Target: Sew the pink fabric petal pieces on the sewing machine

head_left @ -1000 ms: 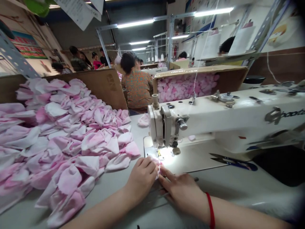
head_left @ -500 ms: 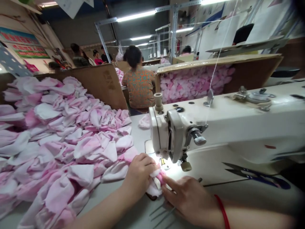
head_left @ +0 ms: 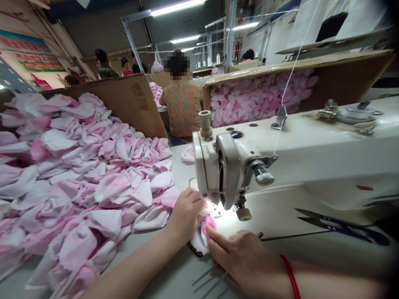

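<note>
Under the lit head of a white sewing machine point(head_left: 230, 166) lies a small pink and white fabric piece point(head_left: 205, 232). My left hand point(head_left: 187, 211) grips its far left edge close to the needle area, fingers curled over the cloth. From the near right, my right hand point(head_left: 243, 253) presses the same piece with its fingertips, the fingers close together. The machine head and my left fingers hide the needle and part of the cloth. A red cord is round my right wrist.
A large heap of pink and white fabric pieces point(head_left: 102, 182) covers the table's left side. Dark-handled scissors point(head_left: 346, 228) lie at the right under the machine arm. Behind stands a cardboard box point(head_left: 343, 79) holding more pieces. A person in a patterned top point(head_left: 183, 108) sits beyond.
My left hand has shifted slightly up toward the needle area with the cloth. The right hand stays on the piece, its fingers a little more to the left. The view has moved slightly.
</note>
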Demonstrator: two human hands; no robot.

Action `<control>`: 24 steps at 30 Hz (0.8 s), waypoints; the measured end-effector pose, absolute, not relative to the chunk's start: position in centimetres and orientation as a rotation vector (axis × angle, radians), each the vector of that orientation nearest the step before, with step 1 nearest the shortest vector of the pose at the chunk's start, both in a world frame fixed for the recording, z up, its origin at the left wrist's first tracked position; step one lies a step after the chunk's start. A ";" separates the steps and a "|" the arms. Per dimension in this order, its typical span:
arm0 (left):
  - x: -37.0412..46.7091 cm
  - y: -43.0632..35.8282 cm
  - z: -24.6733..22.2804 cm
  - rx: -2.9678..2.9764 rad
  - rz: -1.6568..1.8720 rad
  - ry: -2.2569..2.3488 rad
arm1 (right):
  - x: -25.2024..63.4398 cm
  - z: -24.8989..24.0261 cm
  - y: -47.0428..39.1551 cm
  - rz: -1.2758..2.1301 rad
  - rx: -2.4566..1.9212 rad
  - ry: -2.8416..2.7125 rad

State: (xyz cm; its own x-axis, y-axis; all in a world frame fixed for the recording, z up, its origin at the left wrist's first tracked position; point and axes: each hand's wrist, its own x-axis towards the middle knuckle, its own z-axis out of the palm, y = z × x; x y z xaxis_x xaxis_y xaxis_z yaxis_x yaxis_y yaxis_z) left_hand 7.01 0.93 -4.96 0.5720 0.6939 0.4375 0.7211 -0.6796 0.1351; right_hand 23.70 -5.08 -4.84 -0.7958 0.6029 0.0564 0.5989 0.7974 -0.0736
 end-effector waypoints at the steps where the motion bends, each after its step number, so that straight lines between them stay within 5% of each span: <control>1: 7.1 1.0 -5.1 -2.722 -0.730 -1.207 | 23.7 -4.9 -5.1 0.096 -0.988 -2.900; 15: 6.7 -1.5 -1.2 -2.806 -1.061 -1.019 | 24.1 -5.0 -4.9 0.093 -1.175 -2.891; 24: 6.8 -2.3 -4.4 -2.788 -0.575 -0.748 | 25.0 -4.0 -4.6 0.253 -1.198 -2.863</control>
State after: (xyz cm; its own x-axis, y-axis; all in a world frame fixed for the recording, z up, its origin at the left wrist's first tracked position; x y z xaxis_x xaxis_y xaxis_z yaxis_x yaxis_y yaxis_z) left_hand 6.78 -2.30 -4.37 0.7966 0.4383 0.4163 0.5153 -0.8524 -0.0885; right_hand 24.95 -4.61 -3.99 -0.7035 0.7097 -0.0367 0.7052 0.6908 -0.1599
